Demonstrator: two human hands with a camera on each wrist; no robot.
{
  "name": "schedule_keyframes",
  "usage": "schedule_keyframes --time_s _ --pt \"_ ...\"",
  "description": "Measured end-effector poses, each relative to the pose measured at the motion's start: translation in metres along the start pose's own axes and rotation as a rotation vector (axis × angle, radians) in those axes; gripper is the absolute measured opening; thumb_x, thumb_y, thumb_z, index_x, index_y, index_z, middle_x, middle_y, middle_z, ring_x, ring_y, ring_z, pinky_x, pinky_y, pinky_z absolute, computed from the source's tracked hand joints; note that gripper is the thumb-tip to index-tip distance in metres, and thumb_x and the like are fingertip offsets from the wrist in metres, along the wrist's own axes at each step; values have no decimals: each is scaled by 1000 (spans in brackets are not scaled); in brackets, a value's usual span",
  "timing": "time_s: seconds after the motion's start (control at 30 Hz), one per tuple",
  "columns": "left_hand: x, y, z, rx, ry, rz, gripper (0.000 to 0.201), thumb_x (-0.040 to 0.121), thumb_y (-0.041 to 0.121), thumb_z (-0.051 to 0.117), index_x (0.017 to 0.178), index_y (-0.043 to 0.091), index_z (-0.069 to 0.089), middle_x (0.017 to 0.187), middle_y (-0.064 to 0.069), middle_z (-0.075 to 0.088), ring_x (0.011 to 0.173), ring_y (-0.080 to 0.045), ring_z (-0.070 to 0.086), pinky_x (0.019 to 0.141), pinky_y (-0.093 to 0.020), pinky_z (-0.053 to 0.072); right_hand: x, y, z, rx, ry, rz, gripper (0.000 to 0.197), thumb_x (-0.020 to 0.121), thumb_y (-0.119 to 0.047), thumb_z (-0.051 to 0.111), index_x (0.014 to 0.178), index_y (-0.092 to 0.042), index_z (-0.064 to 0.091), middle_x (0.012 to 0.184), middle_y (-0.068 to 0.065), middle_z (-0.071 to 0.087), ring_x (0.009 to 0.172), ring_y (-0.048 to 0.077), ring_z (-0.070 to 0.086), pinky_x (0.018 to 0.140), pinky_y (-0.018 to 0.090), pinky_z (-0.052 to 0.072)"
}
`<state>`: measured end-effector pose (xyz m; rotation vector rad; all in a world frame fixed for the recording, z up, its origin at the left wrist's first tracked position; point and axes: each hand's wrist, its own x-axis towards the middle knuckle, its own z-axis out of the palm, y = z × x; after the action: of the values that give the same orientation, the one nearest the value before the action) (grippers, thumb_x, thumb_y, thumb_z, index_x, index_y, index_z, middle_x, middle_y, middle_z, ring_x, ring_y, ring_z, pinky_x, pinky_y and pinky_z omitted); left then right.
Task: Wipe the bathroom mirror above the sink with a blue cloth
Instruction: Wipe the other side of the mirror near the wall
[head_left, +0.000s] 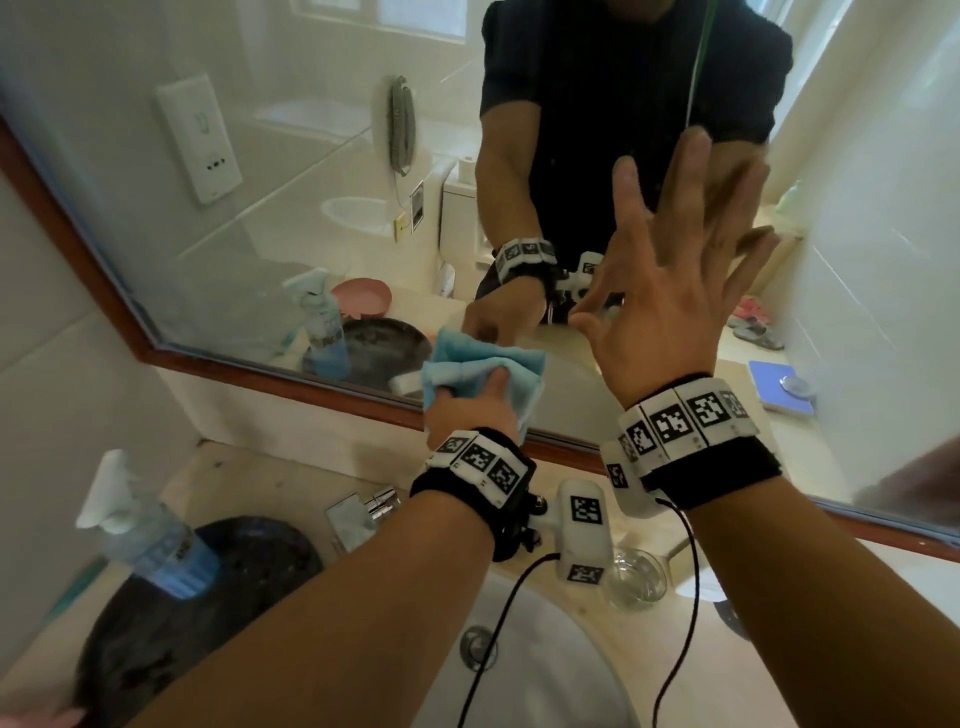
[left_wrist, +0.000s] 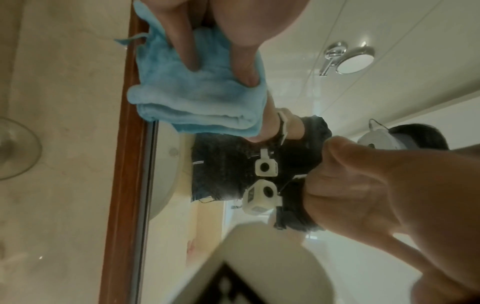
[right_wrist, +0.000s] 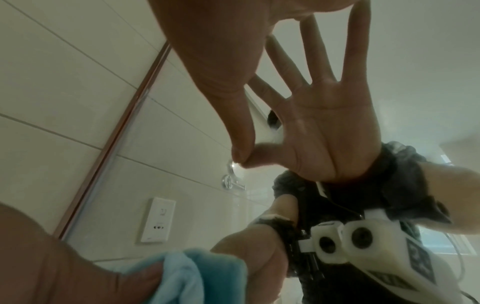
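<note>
- The left hand (head_left: 470, 410), fingers (left_wrist: 182, 47) curled into a folded blue microfibre cloth (head_left: 480, 371), presses it on the wood-framed wall mirror (head_left: 260, 234) near its lower frame.
- The right hand (head_left: 670, 291), fingers spread wide, lies flat on the mirror right of the cloth.

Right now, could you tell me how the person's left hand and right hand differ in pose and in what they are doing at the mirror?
The left hand grips the folded blue cloth low on the mirror, near its wooden bottom frame; the right hand holds nothing. The left hand's fingers curl into the cloth; the right hand's fingers are spread straight, tips on the glass. The right hand sits higher than the left. Both wear marker-covered wristbands.
</note>
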<state>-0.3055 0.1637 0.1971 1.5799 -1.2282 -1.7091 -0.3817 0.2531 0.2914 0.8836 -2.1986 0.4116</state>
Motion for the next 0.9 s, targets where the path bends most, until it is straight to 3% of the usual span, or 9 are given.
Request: schedule_keyframes --time_s 0.07,0.17,0.2,0.3,0.43,0.57,0.67,0.8,0.9 --pt "9 -4 -5 -141 -4 -1 72 79 35 79 142 22 45 135 -4 56 115 -26 57 89 -24 44 -1 -5 2 6 -3 -36 116 64 -53 80 156 -32 12 164 11 1 147 45 -4 112 69 1" --pt "24 -6 -16 -341 -7 -31 73 80 23 79 143 31 43 130 -3 58 100 -22 57 54 -19 47 -3 -18 7 2 18 -158 105 72 -59 73 155 -28 17 163 14 8 146 47 1 113 68 3" --pt "30 -6 -19 -352 11 -16 74 80 24 80 143 32 44 130 -2 59 97 -19 56 53 -17 45 -2 -24 9 27 25 -184 102 73 -58 72 155 -26 20 162 15 10 146 48 3 112 69 3" --pt "51 -3 -34 -332 73 27 70 78 29 81 141 25 49 129 1 60 102 -14 56 83 -22 47 1 -47 14 91 27 -220 97 74 -54 73 153 -25 25 162 15 13 145 49 4 111 70 4" --pt "78 7 -61 -219 105 49 70 82 37 76 143 20 48 134 -4 58 120 -25 55 81 -19 38 6 -71 21 103 -1 -234 105 66 -56 78 152 -29 23 162 12 11 146 47 3 110 71 3" --pt "105 18 -87 -151 149 61 73 78 49 76 141 21 52 137 -6 57 122 -29 55 103 -32 42 9 -83 26 93 -35 -213 108 67 -57 77 154 -33 18 164 9 6 147 46 -2 108 74 1" --pt "113 20 -94 -159 170 74 75 74 53 77 138 20 55 132 -7 60 118 -30 58 103 -38 45 10 -86 31 82 -36 -202 109 67 -56 78 154 -33 15 164 9 5 146 47 -3 107 75 1" --pt "106 14 -89 -173 127 155 70 81 48 73 141 18 52 129 -3 60 117 -25 57 90 -21 39 9 -83 30 58 -22 -208 109 67 -48 81 155 -31 18 164 9 7 146 47 -1 109 73 0" --pt "95 14 -84 -137 112 186 68 82 52 70 139 19 53 121 2 61 117 -22 58 90 -21 39 8 -77 29 40 -9 -228 105 70 -37 81 155 -29 19 163 8 8 147 45 1 110 72 2"
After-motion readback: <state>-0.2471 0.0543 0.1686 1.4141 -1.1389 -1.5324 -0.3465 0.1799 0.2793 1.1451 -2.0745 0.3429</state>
